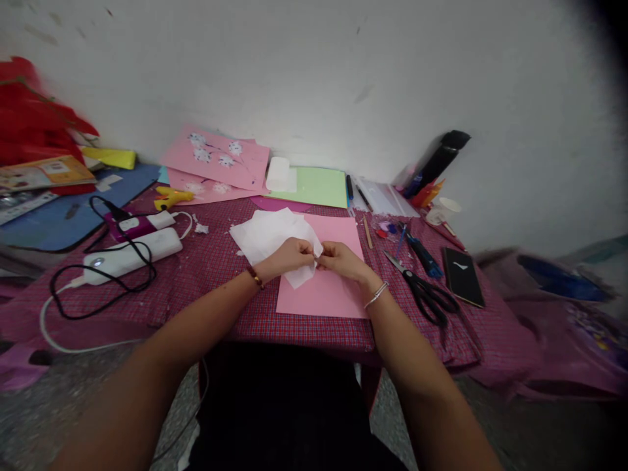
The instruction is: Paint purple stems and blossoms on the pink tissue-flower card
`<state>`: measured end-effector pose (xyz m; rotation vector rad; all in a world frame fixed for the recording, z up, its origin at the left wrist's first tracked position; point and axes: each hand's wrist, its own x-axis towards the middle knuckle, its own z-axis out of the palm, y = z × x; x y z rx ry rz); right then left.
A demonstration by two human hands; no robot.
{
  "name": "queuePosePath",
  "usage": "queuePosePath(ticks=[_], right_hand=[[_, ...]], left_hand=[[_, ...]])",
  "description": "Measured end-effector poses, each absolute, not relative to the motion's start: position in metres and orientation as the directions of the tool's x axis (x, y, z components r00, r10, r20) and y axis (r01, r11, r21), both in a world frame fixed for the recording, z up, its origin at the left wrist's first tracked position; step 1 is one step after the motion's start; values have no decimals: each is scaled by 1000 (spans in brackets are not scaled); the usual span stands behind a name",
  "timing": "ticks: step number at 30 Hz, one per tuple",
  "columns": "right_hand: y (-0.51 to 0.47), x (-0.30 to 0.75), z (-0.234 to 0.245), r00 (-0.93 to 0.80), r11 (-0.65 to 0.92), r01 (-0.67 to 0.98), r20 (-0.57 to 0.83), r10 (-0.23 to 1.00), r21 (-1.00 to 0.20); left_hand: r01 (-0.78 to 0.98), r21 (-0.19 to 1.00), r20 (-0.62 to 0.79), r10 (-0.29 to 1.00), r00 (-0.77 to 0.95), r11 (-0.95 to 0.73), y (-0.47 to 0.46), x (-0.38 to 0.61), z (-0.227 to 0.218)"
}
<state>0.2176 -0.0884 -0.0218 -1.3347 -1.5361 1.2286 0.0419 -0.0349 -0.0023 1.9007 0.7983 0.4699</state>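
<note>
A thin white sheet of tissue paper (267,230) spreads over the left part of a pink sheet of paper (324,297). My left hand (293,254) is closed on the tissue paper near its right corner. Fingers pinched together, my right hand (339,258) grips the edge of the same tissue just beside the left fingertips. Both hands are above the pink sheet, almost touching each other. The exact fold of tissue between the fingertips is too small to make out.
Black-handled scissors (424,288), a black notebook (462,276) and a wooden stick (367,233) lie to the right. A white power strip (132,255) with tangled cables and a yellow glue gun (171,197) are on the left. Pink cards with white flowers (216,157) lean at the back.
</note>
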Motion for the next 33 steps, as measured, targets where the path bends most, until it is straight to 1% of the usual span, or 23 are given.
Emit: queuePosePath(ticks=[4,6,8,11,16,21,33], right_hand=[[-89,218,-20,-168,-20,257,-65,984,-966],[-88,219,-21,-163,-15,252,-58,985,-968],[-88,219,-22,-156,-12,250,-52,986,-968],[-88,218,-21,-149,-16,243,-54,987,-970],[-88,216,-19,-136,-46,228,-79,988,-973],[-87,215,-18,-105,-59,218,-83,991,-974],[-87,215,-20,-115,-45,208,-70,991,-977]], left_hand=[[338,899,-58,690,721,-278,-31,38,-2],[333,898,-35,708,705,-287,-29,37,-2],[309,895,18,719,695,-321,-27,36,-3],[291,879,73,708,702,-378,-26,37,-4],[344,833,86,716,693,-433,-27,41,-8],[358,816,102,723,683,-454,-28,42,-11],[319,830,120,705,699,-457,-28,42,-13]])
